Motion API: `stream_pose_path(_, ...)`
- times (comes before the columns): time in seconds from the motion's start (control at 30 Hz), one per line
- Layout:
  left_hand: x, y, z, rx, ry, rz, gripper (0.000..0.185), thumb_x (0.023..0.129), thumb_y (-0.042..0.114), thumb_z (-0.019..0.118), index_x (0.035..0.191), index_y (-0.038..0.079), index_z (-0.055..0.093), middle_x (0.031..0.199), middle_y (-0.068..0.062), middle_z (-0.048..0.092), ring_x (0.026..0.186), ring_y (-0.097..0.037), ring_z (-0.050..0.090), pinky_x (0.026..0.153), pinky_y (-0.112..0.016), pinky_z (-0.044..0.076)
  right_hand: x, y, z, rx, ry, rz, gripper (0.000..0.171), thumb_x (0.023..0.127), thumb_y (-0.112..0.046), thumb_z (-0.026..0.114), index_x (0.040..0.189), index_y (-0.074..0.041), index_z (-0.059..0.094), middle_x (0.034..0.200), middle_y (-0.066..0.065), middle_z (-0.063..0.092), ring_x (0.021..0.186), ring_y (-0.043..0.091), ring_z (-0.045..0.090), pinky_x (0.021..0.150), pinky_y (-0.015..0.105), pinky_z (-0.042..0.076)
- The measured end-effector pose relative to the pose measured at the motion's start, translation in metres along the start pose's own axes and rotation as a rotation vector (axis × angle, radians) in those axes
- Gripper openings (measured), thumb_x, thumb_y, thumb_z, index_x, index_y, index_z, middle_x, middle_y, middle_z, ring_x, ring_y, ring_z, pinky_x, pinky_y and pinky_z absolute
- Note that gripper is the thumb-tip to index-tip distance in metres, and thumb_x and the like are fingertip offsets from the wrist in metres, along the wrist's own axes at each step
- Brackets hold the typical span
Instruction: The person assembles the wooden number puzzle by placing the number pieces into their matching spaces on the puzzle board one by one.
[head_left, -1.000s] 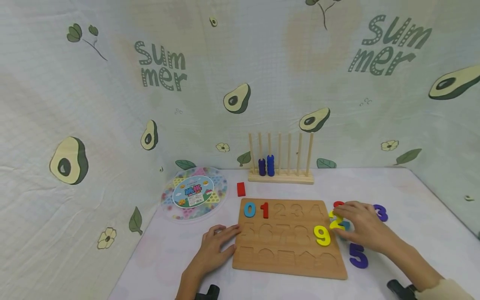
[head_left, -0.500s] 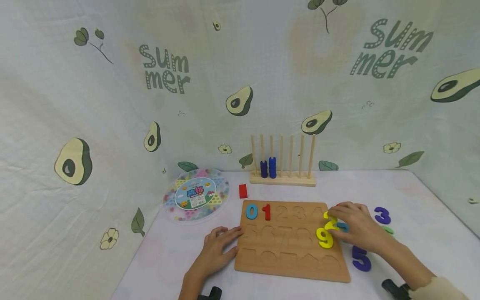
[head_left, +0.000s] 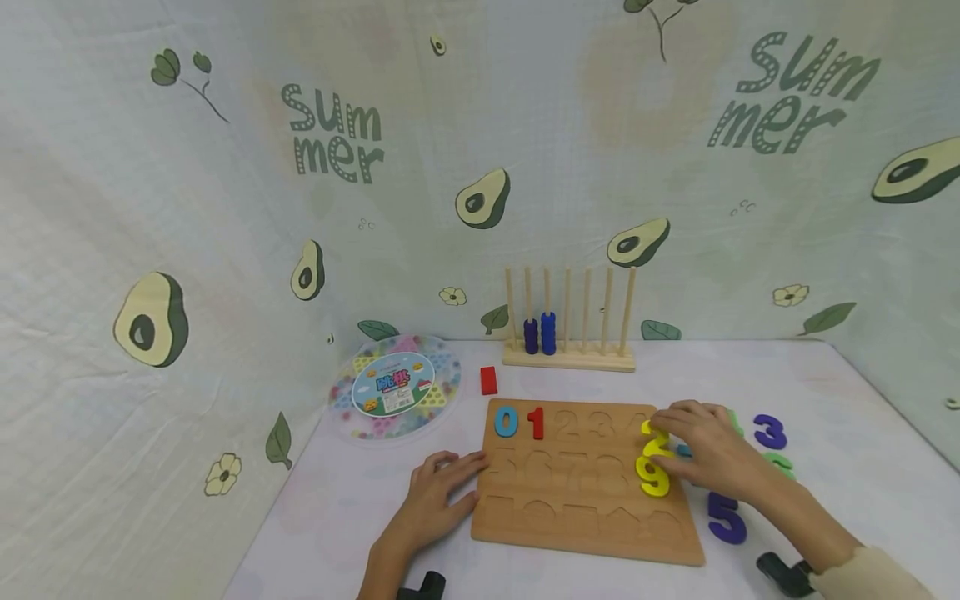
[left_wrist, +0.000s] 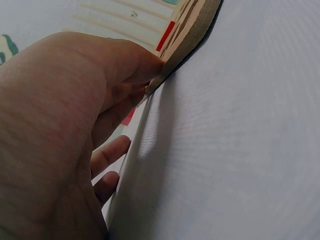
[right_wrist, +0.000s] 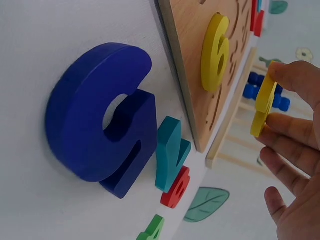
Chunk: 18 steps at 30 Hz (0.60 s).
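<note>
On the head camera I see the right hand (head_left: 708, 450) holding the yellow 2 (head_left: 658, 447) over the right side of the wooden number board (head_left: 555, 492), near the yellow 9 (head_left: 654, 481). On the left wrist, the left hand (left_wrist: 95, 95), fingers relaxed and apart, touches the board's edge, probably to steady it. On the right wrist, thumb and fingertips pinch the 2 by its rim, perhaps for easy turning

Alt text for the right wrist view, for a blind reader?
Right hand pinches a yellow piece near a wooden board bearing a yellow 9. Closest lies a blue-purple 5, with a teal piece and red piece beyond.
</note>
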<state>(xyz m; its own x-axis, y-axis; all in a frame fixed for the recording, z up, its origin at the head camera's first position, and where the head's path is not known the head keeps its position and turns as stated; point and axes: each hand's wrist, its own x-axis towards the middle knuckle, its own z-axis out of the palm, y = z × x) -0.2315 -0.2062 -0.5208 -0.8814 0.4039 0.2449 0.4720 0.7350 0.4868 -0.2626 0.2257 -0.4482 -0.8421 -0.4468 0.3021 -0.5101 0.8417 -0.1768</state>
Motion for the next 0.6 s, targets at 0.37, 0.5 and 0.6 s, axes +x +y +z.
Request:
stream_pose_path(0.37, 0.001, -0.004, 0.004, 0.012, 0.021, 0.014, 0.046, 0.095, 0.027, 0.063, 0.141, 0.028, 0.06, 0.147, 0.011, 0.052, 0.128, -0.026, 0.04, 0.096, -0.056, 0.029, 0.009, -0.006, 0.008, -0.014, -0.015, -0.022, 0.048, 0.079, -0.042, 0.083, 0.115, -0.011, 0.074, 0.117, 0.01, 0.07, 0.115, 0.037, 0.054, 0.093, 0.06, 0.033)
stream_pose_path(0.5, 0.001, -0.003, 0.003, 0.016, 0.016, 0.006, 0.046, 0.095, 0.027, 0.063, 0.141, 0.029, 0.06, 0.147, 0.011, 0.052, 0.128, -0.026, 0.04, 0.097, -0.057, 0.029, 0.013, -0.008, 0.009, -0.006, -0.012, -0.03, 0.047, 0.079, -0.041, 0.084, 0.114, -0.011, 0.074, 0.116, 0.008, 0.07, 0.114, 0.036, 0.054, 0.094, 0.059, 0.033)
stream_pose_path(0.6, 0.002, -0.002, 0.002, 0.002, 0.006, -0.002, 0.046, 0.095, 0.028, 0.062, 0.141, 0.028, 0.06, 0.147, 0.011, 0.052, 0.128, -0.026, 0.04, 0.097, -0.057, 0.029, 0.018, -0.01, 0.009, 0.003, -0.014, -0.031, 0.046, 0.079, -0.041, 0.084, 0.114, -0.012, 0.074, 0.115, 0.006, 0.071, 0.114, 0.034, 0.054, 0.094, 0.059, 0.032)
